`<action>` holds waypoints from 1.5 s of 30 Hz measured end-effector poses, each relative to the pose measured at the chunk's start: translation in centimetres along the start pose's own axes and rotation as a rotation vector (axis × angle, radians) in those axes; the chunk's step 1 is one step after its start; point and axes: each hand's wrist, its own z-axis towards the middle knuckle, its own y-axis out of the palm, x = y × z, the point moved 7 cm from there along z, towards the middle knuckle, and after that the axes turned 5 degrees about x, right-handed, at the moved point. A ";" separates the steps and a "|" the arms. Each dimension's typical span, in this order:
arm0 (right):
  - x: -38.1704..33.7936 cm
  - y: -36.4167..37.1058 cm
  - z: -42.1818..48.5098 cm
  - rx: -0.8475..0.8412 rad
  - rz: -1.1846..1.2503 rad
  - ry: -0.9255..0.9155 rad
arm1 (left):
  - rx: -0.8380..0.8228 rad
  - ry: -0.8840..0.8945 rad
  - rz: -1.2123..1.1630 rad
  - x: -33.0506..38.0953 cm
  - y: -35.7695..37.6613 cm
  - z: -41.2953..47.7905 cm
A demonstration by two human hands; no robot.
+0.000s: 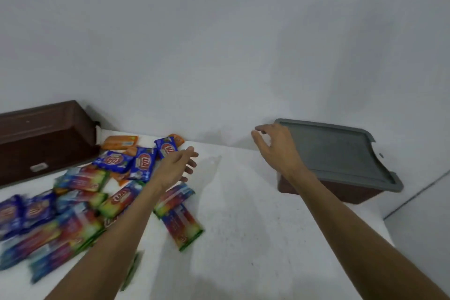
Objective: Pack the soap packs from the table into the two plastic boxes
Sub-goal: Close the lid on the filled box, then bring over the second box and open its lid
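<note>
Two bare hands out over the white table (243, 226), forearms stretched forward. Hovered with the left hand (179, 165) above the right fringe of the soap packs (121, 200) — fingers straight and loosely spread, palm turned inward, nothing gripped. Held the right hand (275, 146) up at the near-left corner of the grey lid (341, 153), fingers spread and slightly bent, thumb apart from them, nothing pinched or clasped. Could not tell whether touching the lid's edge or hanging just clear of it.

Found all the soap packs loose on the left half of the table, none inside a box. Farthest back, by the white wall (219, 56), orange packs (119, 142); just in front of these, blue packs (143, 163); nearer, rainbow-striped packs (82, 180) overlapping one another in a jumble. More blue ones at the far left edge. At the heap's right side, one striped pack (182, 229) tilted, touching its neighbour. Much of the near-left heap blurred, printing unreadable there.

Noted at back left, against the wall, a dark brown box (43, 139) with a pale label (38, 167) on its near face, just beside the orange packs. At back right, well apart from the heap, a reddish-brown box (328, 192) under the grey lid — lid seated flat on top.
</note>
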 end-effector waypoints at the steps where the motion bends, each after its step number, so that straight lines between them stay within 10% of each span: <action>1: -1.8 1.4 0.4 -0.007 0.011 -0.008 | 0.033 0.007 0.002 -0.3 -2.3 0.2; 17: -26.8 25.3 4.3 -0.295 0.200 -0.101 | 0.480 0.048 0.049 -7.6 -35.0 1.5; 22: -31.9 32.4 5.1 -0.462 0.267 -0.050 | 0.867 0.098 0.361 -9.5 -42.4 1.0; 32: -36.2 40.0 5.0 -0.689 0.578 0.351 | 0.750 -0.268 -0.016 -16.6 -48.4 2.4; 45: -34.1 37.3 3.0 -0.631 0.866 0.513 | 0.949 -0.129 -0.365 -13.9 -46.5 -2.9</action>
